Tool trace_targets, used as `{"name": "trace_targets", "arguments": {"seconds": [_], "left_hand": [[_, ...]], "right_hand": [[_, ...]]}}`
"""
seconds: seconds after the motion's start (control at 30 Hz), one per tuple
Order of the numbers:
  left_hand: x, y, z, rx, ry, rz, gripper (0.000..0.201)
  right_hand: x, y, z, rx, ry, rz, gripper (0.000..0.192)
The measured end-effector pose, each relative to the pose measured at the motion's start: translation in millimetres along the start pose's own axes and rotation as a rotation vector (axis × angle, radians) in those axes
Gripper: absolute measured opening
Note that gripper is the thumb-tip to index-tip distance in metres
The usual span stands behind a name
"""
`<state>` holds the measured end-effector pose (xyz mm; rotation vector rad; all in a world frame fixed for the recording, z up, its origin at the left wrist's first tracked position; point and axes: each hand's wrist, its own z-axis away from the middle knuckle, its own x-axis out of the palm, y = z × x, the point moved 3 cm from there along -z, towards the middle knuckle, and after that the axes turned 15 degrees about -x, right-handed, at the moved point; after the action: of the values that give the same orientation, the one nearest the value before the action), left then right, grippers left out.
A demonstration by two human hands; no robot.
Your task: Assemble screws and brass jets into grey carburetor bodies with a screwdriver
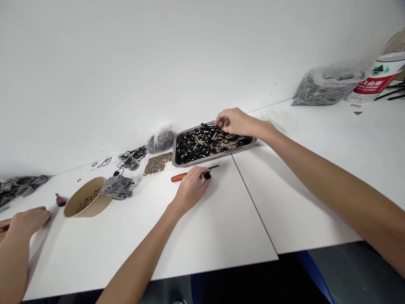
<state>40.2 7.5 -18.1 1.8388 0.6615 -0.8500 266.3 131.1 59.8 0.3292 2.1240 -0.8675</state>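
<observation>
My left hand (190, 188) rests on the white table and pinches a small black ring-shaped part (206, 175) at its fingertips. A red-handled screwdriver (180, 177) lies just behind that hand. My right hand (234, 121) reaches into a metal tray (214, 156) full of black rings and brass-coloured pins, fingers curled down among the parts at the tray's far edge. Whether it grips one of them is hidden by the fingers.
A tan bowl (98, 205) of small brass parts, a grey metal casting (119, 187), a pile of brass bits (157, 162), loose O-rings (136, 152) and a bag of parts (161, 140) lie left of the tray. Another person's hand (27, 221) rests far left. A large bag (325, 86) sits back right.
</observation>
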Motion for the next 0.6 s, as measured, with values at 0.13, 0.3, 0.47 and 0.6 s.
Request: {"name": "trace_targets", "arguments": {"seconds": [0.13,0.3,0.47,0.6], "left_hand": [[-0.2,0,0,-0.005,0.002,-0.001,0.021],[-0.7,0,0,-0.021,-0.004,-0.011,0.024],[-1.2,1,0,-0.009,-0.02,-0.014,0.024],[-1.1,2,0,-0.015,-0.031,-0.013,0.025]], "right_hand": [[4,6,4,0.101,-0.247,0.075,0.024],[20,11,10,0.242,-0.499,0.223,0.003],[29,5,8,0.247,-0.52,0.243,0.01],[30,6,8,0.24,-0.51,0.24,0.01]]}}
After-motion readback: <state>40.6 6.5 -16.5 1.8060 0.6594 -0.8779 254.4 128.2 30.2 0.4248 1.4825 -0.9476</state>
